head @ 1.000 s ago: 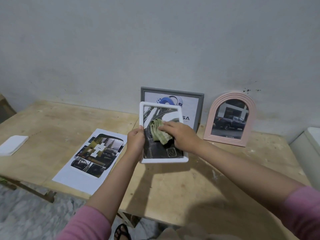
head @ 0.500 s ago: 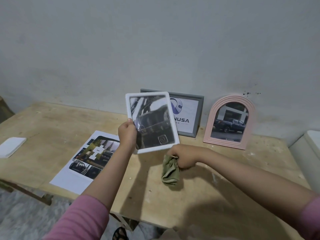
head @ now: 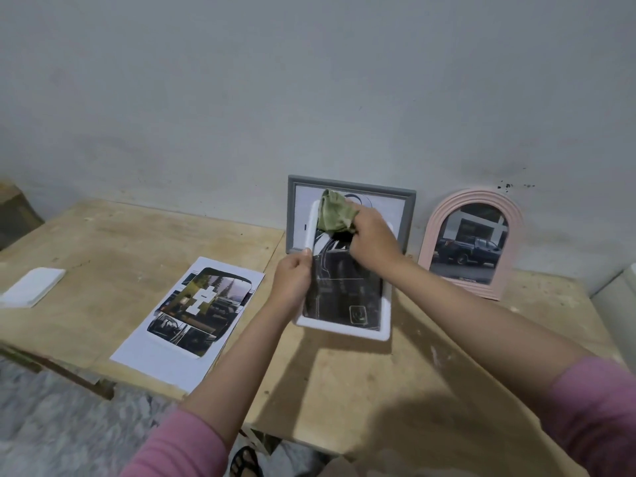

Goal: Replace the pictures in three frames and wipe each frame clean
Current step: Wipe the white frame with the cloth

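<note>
a: what's the biggest thing here?
b: the wooden worktop (head: 103, 242), set against a grey wall (head: 309, 80). on its left part lies a printed sheet (head: 192, 318) with dark car pictures, flat, near the front edge.

a: and the frames?
b: a grey frame (head: 407, 215) leans on the wall at the back, partly hidden. a pink arched frame (head: 512, 215) stands just to its right, upright against the wall, with a dark pickup picture in it. the white frame (head: 344, 330) is held up in front of the grey one, tilted, above the worktop, with a dark picture inside.

a: who holds it?
b: the left hand (head: 294, 282) grips its left edge, thumb on the front rim, fingers curled behind. the right hand (head: 373, 241) is bunched round a green cloth (head: 335, 211) and presses it on the white frame's upper part; that corner is blurred.

a: anything smaller?
b: a small white pad (head: 32, 287) at the worktop's far left, well apart from the rest.
</note>
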`<state>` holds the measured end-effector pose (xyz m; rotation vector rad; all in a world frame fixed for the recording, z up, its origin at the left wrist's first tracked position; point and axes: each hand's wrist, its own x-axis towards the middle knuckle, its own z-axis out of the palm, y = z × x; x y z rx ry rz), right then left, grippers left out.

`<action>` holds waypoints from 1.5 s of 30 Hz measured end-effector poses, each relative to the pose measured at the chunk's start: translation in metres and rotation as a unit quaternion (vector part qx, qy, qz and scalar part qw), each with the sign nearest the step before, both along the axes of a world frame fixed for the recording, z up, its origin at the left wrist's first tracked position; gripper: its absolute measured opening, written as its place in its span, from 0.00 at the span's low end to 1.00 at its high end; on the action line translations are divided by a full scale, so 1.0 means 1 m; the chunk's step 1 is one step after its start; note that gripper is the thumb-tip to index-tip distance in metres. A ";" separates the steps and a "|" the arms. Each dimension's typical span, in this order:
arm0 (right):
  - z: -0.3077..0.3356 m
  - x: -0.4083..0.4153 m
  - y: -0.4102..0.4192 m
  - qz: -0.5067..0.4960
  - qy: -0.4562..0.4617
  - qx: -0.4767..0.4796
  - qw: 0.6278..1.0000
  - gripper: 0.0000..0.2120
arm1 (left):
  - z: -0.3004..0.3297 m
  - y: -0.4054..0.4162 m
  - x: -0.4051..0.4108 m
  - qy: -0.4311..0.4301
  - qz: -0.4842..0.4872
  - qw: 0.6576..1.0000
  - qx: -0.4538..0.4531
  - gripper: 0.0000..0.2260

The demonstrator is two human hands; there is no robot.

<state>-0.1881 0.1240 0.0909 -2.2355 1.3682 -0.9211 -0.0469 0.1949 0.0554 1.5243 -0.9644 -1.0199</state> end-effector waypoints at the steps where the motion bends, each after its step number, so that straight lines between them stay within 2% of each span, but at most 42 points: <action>1: -0.011 0.003 0.000 0.020 0.043 -0.002 0.999 0.33 | 0.000 -0.001 -0.003 -0.014 0.002 1.000 -0.008 0.20; 3: -0.026 0.008 0.003 0.040 0.076 -0.004 0.996 0.38 | -0.003 -0.004 -0.002 -0.052 0.000 0.999 -0.012 0.21; 8: -0.034 0.010 0.012 0.066 0.074 -0.014 0.995 0.37 | -0.005 0.001 0.006 -0.138 -0.006 0.990 -0.029 0.18; 14: -0.046 0.010 0.039 0.145 0.087 -0.077 0.983 0.35 | -0.007 -0.003 0.016 -0.047 0.037 0.998 -0.021 0.19; 18: -0.047 0.014 0.053 0.196 0.092 -0.087 0.972 0.27 | -0.008 -0.008 0.026 -0.044 0.078 0.996 -0.020 0.18; 20: -0.043 0.015 0.060 0.230 0.114 -0.068 0.964 0.22 | -0.005 -0.009 0.030 -0.069 0.085 0.993 -0.033 0.18; 24: -0.030 0.020 0.071 0.279 0.133 0.036 0.950 0.26 | 0.002 -0.011 0.031 -0.127 0.066 0.987 -0.069 0.20; 27: -0.020 0.018 0.063 0.294 0.121 0.121 0.940 0.25 | -0.002 -0.011 0.030 -0.123 0.074 0.987 -0.069 0.20; 29: -0.016 0.013 0.060 0.307 0.153 0.194 0.919 0.19 | -0.007 -0.012 0.034 -0.104 0.094 0.989 -0.054 0.19; 31: -0.015 0.007 0.059 0.294 0.192 0.247 0.903 0.13 | -0.007 -0.015 0.040 -0.092 0.100 0.990 -0.041 0.19; 32: -0.014 0.003 0.055 0.276 0.183 0.259 0.907 0.15 | -0.005 -0.016 0.042 -0.091 0.097 0.990 -0.041 0.18; 34: -0.006 -0.004 0.041 0.215 0.097 0.253 0.938 0.20 | -0.003 -0.016 0.045 -0.099 0.081 0.991 -0.048 0.18; 36: 0.009 -0.009 0.025 0.123 -0.029 0.232 0.964 0.21 | -0.002 -0.011 0.044 -0.121 0.054 0.991 -0.038 0.18; 38: 0.023 -0.012 0.014 0.032 -0.122 0.174 0.977 0.18 | -0.005 -0.004 0.039 -0.136 0.023 0.990 -0.020 0.18; 39: 0.024 -0.011 0.009 -0.008 -0.133 0.138 0.981 0.15 | -0.007 -0.002 0.035 -0.138 0.009 0.990 -0.013 0.18; 40: 0.024 -0.010 0.005 -0.039 -0.131 0.096 0.986 0.12 | -0.006 0.001 0.030 -0.138 -0.003 0.990 -0.011 0.18; 42: 0.019 -0.006 0.001 -0.055 -0.085 0.017 0.995 0.14 | -0.005 0.004 0.018 -0.136 -0.015 0.990 -0.013 0.18; 45: -0.005 -0.002 -0.001 -0.002 0.065 -0.026 0.998 0.34 | 0.001 0.006 0.000 -0.175 -0.014 0.983 -0.047 0.19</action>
